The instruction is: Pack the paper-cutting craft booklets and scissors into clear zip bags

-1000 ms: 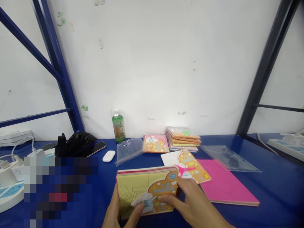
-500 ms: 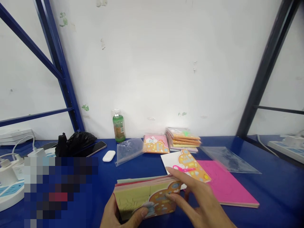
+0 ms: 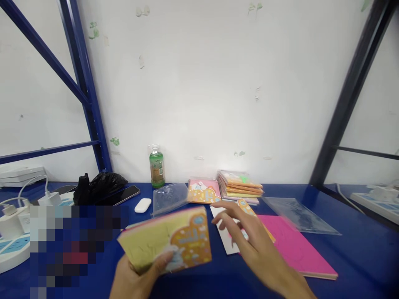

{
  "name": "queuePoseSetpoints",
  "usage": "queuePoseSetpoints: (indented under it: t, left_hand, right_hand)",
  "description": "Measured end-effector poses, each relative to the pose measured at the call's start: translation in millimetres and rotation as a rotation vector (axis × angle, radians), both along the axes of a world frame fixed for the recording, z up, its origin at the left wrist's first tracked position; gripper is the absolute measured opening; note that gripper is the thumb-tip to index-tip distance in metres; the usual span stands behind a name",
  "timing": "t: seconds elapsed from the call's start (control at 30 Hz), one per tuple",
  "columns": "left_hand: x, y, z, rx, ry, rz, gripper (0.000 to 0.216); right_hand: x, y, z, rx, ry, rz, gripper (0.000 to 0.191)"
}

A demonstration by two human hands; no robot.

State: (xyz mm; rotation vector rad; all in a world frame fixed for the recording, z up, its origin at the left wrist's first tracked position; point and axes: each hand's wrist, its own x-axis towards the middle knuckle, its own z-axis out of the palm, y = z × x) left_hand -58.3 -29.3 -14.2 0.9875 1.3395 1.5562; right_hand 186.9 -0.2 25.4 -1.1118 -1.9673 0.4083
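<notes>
My left hand [image 3: 137,272] grips a thick stack of yellow and orange printed cards [image 3: 146,245] by its lower left side, thumb across the front. The stack is raised above the table and tilted, slightly blurred. To its right, my right hand [image 3: 246,241] is off the stack, fingers apart and holding nothing. Behind those fingers lies a white and orange printed card [image 3: 221,232] with a pink item on it, partly hidden. It overlaps a bright pink pad or stack of sheets [image 3: 305,249].
Along the wall stand a green-labelled bottle [image 3: 156,166], a pink and orange packet [image 3: 204,191] and a pile of wrapped packets [image 3: 240,187]. Clear plastic sleeves [image 3: 302,214] lie on the blue table. On the left are a white case [image 3: 143,205], a phone [image 3: 124,194], a black bag [image 3: 99,187] and power strips.
My right hand has let go of the stack and opened over the white and orange card. My left hand has moved the stack left, tilting it.
</notes>
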Motion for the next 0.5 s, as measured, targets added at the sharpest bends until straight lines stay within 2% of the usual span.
queuePoseSetpoints:
  t: [0.07, 0.13, 0.2, 0.27, 0.37, 0.43, 0.5]
  left_hand:
    - [-10.6, 4.4, 27.7, 0.040, -0.020, 0.113, 0.052]
    - [-19.7, 7.5, 60.9, 0.164, -0.089, 0.175, 0.057]
    - [-26.0, 7.9, 90.0, 0.272, -0.106, 0.183, 0.064]
    - [-30.0, 5.4, 108.6, 0.386, -0.102, 0.231, 0.064]
    - [-34.5, -0.8, 117.2, 0.464, -0.105, 0.267, 0.065]
    - [-38.3, -4.5, 116.2, 0.440, -0.105, 0.257, 0.065]
    - [-43.5, -7.0, 113.9, 0.406, -0.103, 0.252, 0.063]
  right_hand:
    - [-11.1, 25.1, 14.9, -0.025, -0.182, 0.012, 0.038]
    - [-25.8, 54.0, 22.7, -0.009, -0.444, 0.038, 0.041]
    - [-41.6, 82.2, 22.6, -0.003, -0.520, 0.064, 0.043]
    - [-55.7, 105.0, 17.5, 0.006, -0.588, 0.061, 0.048]
    - [-70.5, 117.6, 7.8, 0.031, -0.673, 0.040, 0.032]
    - [-76.0, 105.1, 2.5, 0.052, -0.705, 0.060, 0.024]
    - [-78.7, 77.2, -0.1, 0.068, -0.720, 0.114, 0.028]
